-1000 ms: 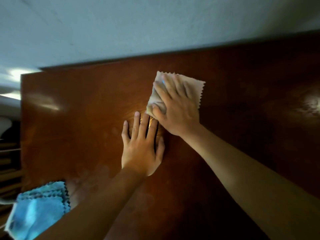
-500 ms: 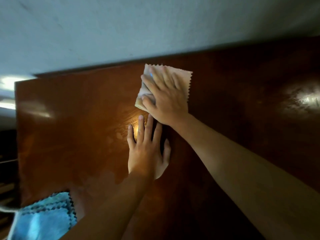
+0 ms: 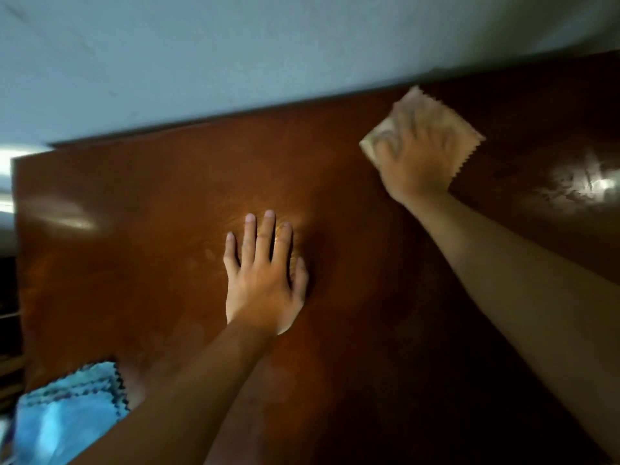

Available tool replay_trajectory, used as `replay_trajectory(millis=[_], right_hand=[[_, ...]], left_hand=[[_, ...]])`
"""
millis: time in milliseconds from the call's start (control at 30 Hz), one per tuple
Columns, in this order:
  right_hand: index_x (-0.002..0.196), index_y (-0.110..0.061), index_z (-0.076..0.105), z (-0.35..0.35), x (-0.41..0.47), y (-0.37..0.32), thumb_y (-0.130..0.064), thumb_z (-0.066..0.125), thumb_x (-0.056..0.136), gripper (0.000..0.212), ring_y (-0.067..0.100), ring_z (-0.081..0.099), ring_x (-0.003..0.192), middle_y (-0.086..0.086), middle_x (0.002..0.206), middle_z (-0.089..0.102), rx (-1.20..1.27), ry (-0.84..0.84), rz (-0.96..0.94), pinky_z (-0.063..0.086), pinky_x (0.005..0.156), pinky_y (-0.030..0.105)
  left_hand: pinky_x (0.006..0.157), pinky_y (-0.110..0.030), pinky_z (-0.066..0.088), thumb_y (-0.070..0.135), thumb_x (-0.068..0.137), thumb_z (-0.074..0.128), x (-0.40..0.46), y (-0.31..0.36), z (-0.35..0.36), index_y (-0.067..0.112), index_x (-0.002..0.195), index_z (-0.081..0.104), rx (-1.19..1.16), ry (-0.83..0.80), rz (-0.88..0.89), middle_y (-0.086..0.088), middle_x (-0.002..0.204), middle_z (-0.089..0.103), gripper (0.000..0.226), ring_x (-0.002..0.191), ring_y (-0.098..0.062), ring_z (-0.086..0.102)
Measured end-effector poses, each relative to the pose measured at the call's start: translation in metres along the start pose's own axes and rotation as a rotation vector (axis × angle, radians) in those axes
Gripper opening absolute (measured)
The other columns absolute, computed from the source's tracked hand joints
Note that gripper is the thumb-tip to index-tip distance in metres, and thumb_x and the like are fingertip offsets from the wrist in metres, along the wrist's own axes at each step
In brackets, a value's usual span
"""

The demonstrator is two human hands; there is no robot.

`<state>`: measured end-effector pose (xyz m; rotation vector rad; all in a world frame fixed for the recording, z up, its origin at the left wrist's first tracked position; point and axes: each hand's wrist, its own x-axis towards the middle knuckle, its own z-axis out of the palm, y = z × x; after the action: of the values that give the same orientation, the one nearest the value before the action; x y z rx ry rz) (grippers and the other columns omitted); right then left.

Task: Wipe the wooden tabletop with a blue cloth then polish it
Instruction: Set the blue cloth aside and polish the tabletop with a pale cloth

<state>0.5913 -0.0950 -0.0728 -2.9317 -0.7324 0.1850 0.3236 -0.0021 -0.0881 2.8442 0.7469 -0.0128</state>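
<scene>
The glossy dark wooden tabletop (image 3: 134, 246) fills most of the view. My right hand (image 3: 416, 159) presses flat on a folded beige cloth (image 3: 464, 137) with zigzag edges, near the table's far edge on the right; both are blurred by motion. My left hand (image 3: 265, 276) lies flat on the wood at the centre, fingers spread, holding nothing. A blue cloth (image 3: 67, 411) with zigzag edges lies at the near left corner, partly under my left forearm.
A pale wall (image 3: 235, 52) runs along the table's far edge. Bright light glares on the wood at the right (image 3: 580, 186) and left (image 3: 63, 213). Past the table's left edge it is dark, with indistinct furniture (image 3: 8, 330).
My right hand has slid the beige cloth rightward along the far side of the table, away from my left hand. The left hand stays planted in the same spot.
</scene>
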Motion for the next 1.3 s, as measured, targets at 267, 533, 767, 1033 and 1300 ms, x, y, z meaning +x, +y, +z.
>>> replay_trajectory(millis=[267,533,767,1033,1300], right_hand=[[0.159,-0.025,0.036,0.013,-0.048,-0.005,-0.052,0.031,0.104,0.061,0.030,0.014,0.158,0.005,0.169,0.025,-0.008,-0.027,-0.384,0.012,0.127,0.048],[0.162,-0.023,0.022,-0.017,0.010,0.115,-0.053,0.017,0.105,0.065,0.035,0.011,0.157,0.011,0.170,0.017,-0.021,-0.018,-0.060,0.010,0.127,0.055],[0.158,-0.029,0.035,0.010,-0.060,0.048,-0.059,0.035,0.100,0.065,0.029,0.013,0.158,0.004,0.169,0.024,0.010,-0.015,-0.315,0.013,0.126,0.053],[0.163,-0.027,0.020,-0.006,-0.019,0.131,-0.064,0.024,0.101,0.072,0.033,0.013,0.157,0.008,0.170,0.018,-0.062,-0.021,-0.188,0.011,0.126,0.051],[0.158,-0.028,0.038,0.011,-0.095,0.064,-0.058,0.031,0.101,0.064,0.031,0.016,0.158,0.005,0.168,0.028,0.062,0.007,-0.310,0.014,0.126,0.053]], left_hand=[[0.117,-0.056,0.012,0.040,0.093,0.041,0.011,0.037,-0.014,0.016,0.139,0.052,-0.076,0.013,-0.107,-0.011,0.150,0.046,0.053,0.148,-0.029,0.030],[0.123,-0.057,0.004,0.047,0.104,0.027,-0.005,0.107,0.014,0.025,0.159,0.027,0.017,-0.090,-0.087,-0.006,0.168,0.014,0.059,0.155,-0.031,0.000],[0.122,-0.057,0.009,0.047,0.103,0.027,-0.006,0.106,0.021,0.023,0.156,0.032,0.046,-0.033,-0.089,-0.009,0.166,0.021,0.059,0.155,-0.033,0.008],[0.121,-0.057,0.008,0.047,0.103,0.029,-0.006,0.106,0.023,0.023,0.155,0.030,0.041,-0.009,-0.085,-0.010,0.166,0.022,0.058,0.155,-0.033,0.008],[0.122,-0.058,0.008,0.047,0.103,0.028,-0.006,0.106,0.024,0.023,0.156,0.029,0.028,0.014,-0.091,-0.010,0.166,0.022,0.058,0.155,-0.033,0.008]])
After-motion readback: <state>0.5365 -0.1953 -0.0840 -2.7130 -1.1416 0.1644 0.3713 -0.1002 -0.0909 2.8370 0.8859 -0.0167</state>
